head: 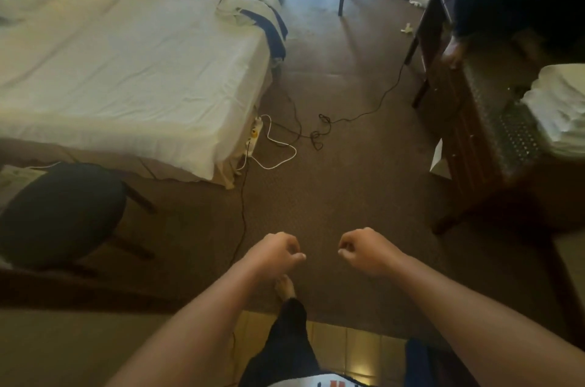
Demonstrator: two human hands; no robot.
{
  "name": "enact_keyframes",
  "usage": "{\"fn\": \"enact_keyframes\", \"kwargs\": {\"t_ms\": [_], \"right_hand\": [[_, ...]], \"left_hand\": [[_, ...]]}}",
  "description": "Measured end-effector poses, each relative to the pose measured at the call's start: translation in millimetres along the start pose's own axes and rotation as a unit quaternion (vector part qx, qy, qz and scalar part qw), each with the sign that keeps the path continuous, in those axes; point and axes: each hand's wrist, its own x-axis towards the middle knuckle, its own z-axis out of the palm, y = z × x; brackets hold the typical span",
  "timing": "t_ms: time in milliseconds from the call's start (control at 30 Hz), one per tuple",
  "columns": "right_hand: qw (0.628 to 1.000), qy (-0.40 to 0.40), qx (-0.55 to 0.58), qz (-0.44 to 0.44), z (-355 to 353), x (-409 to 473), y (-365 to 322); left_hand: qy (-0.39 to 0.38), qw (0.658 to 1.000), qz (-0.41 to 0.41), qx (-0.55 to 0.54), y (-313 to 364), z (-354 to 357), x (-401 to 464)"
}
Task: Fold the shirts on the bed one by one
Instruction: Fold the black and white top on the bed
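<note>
Well short of the bed (133,70), whose far corner bears crumpled shirts (250,14), the left hand (275,252) and right hand (364,249) hover apart, fingers curled, holding nothing.

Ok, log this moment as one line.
stage: approach | left hand: curled, empty | right hand: curled, empty | shirts: unfolded, far corner of bed

Single head-worn wide-angle view, looking forward and down from standing height; left hand (274,252) and right hand (364,250) nearest lens, low centre, forearms entering from bottom edge; carpet floor (348,190) fills middle; bed (133,70) at upper left, farther off; dresser (468,120) along right edge; frame edges curved by lens; no second view.
</note>
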Motion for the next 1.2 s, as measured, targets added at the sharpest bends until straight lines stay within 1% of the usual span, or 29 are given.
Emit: {"fn": "enact_keyframes", "kwargs": {"t_ms": [133, 233, 433, 533, 633, 767, 967, 1133, 1200], "right_hand": [[0.999, 0.018, 0.022, 0.017, -49.9, 81.6, -4.0], [0.999, 0.029, 0.033, 0.02, -94.8, 136.9, -20.1], [0.994, 0.078, 0.074, -0.002, -187.7, 241.1, -66.4], [0.994, 0.076, 0.072, -0.017, -224.7, 292.3, -79.0], [0.993, 0.08, 0.076, -0.029, -260.4, 344.2, -87.1], [0.994, 0.076, 0.066, -0.039, -312.2, 419.7, -90.1], [0.996, 0.058, 0.032, -0.056, -408.3, 543.3, -96.8], [0.996, 0.045, -0.001, -0.08, -488.7, 635.0, -124.3], [0.995, 0.041, -0.013, -0.091, -510.6, 670.9, -138.2]], "left_hand": [[0.003, 1.0, 0.009, -0.01, 1.3, -60.7, 75.6], [0.012, 0.999, 0.017, -0.028, 2.3, -118.3, 124.4], [0.069, 0.996, 0.033, -0.034, 8.5, -239.7, 217.5], [0.091, 0.994, 0.048, -0.031, 14.2, -288.4, 260.0], [0.09, 0.994, 0.053, -0.017, 21.0, -331.8, 301.2], [0.085, 0.995, 0.037, 0.022, 33.7, -399.4, 370.7], [0.098, 0.994, 0.001, 0.038, 47.2, -499.4, 467.8], [0.117, 0.993, -0.009, 0.005, 41.2, -564.9, 528.5], [0.142, 0.99, -0.018, -0.013, 34.3, -587.3, 550.5]]}}
